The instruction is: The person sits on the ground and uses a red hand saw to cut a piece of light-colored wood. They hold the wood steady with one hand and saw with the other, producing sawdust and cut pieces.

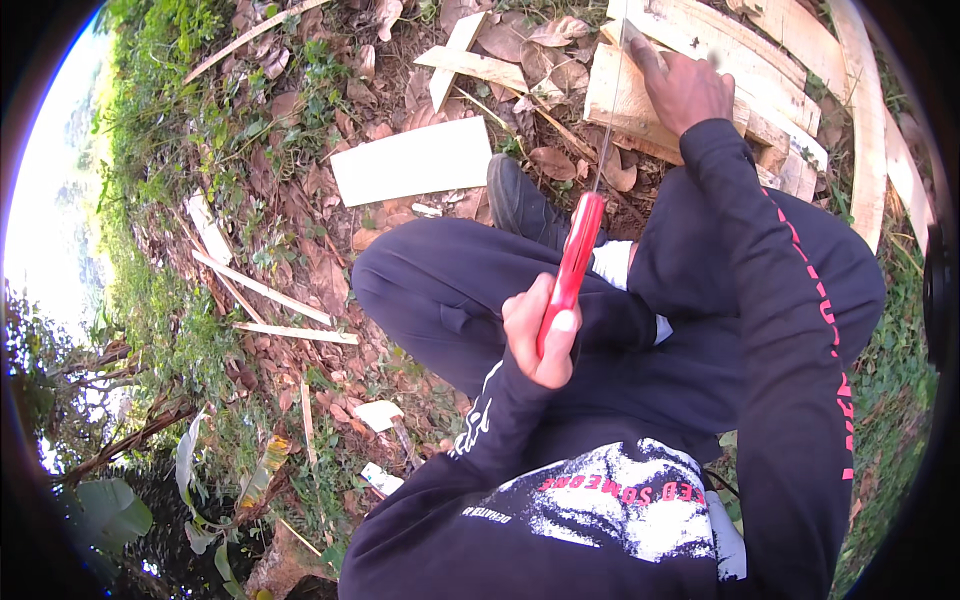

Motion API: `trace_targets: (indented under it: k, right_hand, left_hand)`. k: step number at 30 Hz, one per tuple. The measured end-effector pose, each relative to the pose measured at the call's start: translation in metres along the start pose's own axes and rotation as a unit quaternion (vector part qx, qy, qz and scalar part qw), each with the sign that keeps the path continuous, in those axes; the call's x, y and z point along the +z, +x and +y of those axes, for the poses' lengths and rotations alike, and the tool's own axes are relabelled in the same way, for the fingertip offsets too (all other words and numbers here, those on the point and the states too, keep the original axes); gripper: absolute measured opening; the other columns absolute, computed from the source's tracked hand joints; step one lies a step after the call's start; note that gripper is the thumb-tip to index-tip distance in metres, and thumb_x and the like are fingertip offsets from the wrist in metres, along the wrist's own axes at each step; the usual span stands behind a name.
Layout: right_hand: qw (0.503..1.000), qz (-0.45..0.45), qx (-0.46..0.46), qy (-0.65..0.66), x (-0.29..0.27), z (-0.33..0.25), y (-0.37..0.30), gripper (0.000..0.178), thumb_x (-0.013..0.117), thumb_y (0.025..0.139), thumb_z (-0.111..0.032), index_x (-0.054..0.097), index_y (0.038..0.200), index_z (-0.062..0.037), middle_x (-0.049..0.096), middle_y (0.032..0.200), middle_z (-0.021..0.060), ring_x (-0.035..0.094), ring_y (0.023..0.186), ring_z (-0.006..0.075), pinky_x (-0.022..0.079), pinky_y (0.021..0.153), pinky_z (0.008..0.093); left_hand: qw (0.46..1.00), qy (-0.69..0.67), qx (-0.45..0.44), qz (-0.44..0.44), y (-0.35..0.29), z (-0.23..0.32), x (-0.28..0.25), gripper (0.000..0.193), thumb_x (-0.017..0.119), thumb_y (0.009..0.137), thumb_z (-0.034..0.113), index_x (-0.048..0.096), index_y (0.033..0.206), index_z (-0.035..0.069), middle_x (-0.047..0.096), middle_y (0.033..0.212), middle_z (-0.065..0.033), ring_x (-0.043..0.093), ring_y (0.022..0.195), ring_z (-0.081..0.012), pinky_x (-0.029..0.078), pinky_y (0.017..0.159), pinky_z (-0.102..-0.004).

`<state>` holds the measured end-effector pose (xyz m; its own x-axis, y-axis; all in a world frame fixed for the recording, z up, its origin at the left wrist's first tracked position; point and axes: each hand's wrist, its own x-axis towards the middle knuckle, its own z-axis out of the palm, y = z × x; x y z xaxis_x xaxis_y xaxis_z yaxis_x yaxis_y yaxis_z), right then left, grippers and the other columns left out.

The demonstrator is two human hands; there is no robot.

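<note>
My left hand (541, 332) is closed round the red handle of a handsaw (580, 250). Its thin blade, seen nearly edge-on, runs up to the end of a pale wooden board (612, 95) on a pile of wood. On top of that board, my right hand (690, 90) bears down, its thumb stretched along close to the blade and its other fingers partly hidden. Whether the teeth are sunk into the wood cannot be made out.
Long planks (868, 120) lie at the far right, beside the pile. A flat pale board (412, 160) rests on leaf-strewn ground left of my shoe (520, 200). Two crossed offcuts (470, 66) and thin strips (262, 288) lie farther left. My crossed legs (440, 290) sit beneath the saw.
</note>
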<state>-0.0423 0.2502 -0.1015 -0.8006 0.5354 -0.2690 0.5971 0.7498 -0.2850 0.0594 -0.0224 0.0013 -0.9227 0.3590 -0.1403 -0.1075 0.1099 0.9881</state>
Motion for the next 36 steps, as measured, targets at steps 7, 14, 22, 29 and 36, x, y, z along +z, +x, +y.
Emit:
trace_targets:
  k: [7,14,22,29,36]
  right_hand:
    - [1.0,0.024,-0.018,-0.009,0.007,-0.004,0.0,0.085,0.025,0.095,-0.074,0.075,0.101,-0.0059,0.072,0.092,0.0238,0.068,0.096,0.0375,0.039,0.092,0.0539]
    - [0.997,0.047,-0.055,0.002,0.004,0.002,-0.005,0.082,0.028,0.096,-0.072,0.075,0.099,-0.0055,0.072,0.088,0.0236,0.069,0.087,0.0376,0.04,0.091,0.0534]
    - [0.998,-0.017,-0.027,-0.054,0.004,0.004,0.004,0.078,0.026,0.096,-0.072,0.072,0.116,-0.013,0.072,0.094,0.0228,0.068,0.095,0.0387,0.041,0.091,0.0522]
    - [0.997,0.027,-0.06,-0.048,0.013,0.001,0.004,0.076,0.026,0.096,-0.071,0.074,0.113,-0.014,0.072,0.093,0.0219,0.068,0.092,0.039,0.041,0.089,0.0521]
    - [0.999,0.017,-0.041,-0.01,0.003,0.003,0.003,0.076,0.026,0.096,-0.072,0.075,0.112,-0.0158,0.072,0.089,0.0223,0.068,0.091,0.0386,0.041,0.09,0.0528]
  left_hand:
    - [0.999,-0.023,0.015,-0.018,0.089,-0.011,0.037,0.016,0.056,0.092,0.014,0.053,0.085,-0.001,0.05,0.06,-0.0146,0.049,0.047,-0.0271,0.036,0.05,-0.0373]
    - [0.999,-0.008,0.031,-0.003,0.038,-0.008,0.019,0.036,0.052,0.093,0.027,0.055,0.091,-0.008,0.042,0.06,0.0035,0.036,0.05,-0.0043,0.027,0.048,-0.0222]
    - [0.999,-0.021,-0.031,0.025,-0.002,0.01,0.01,0.041,0.055,0.088,0.034,0.055,0.086,-0.007,0.046,0.059,0.0021,0.039,0.05,-0.004,0.028,0.049,-0.0201]
    - [0.998,-0.021,0.04,-0.031,0.094,-0.006,0.043,0.018,0.054,0.092,0.01,0.047,0.078,0.001,0.042,0.055,-0.0088,0.045,0.045,-0.0193,0.035,0.048,-0.0345]
    - [1.0,-0.019,0.011,-0.017,0.024,-0.006,0.01,0.02,0.053,0.088,0.014,0.057,0.089,-0.006,0.048,0.059,-0.0099,0.052,0.049,-0.0188,0.038,0.051,-0.031]
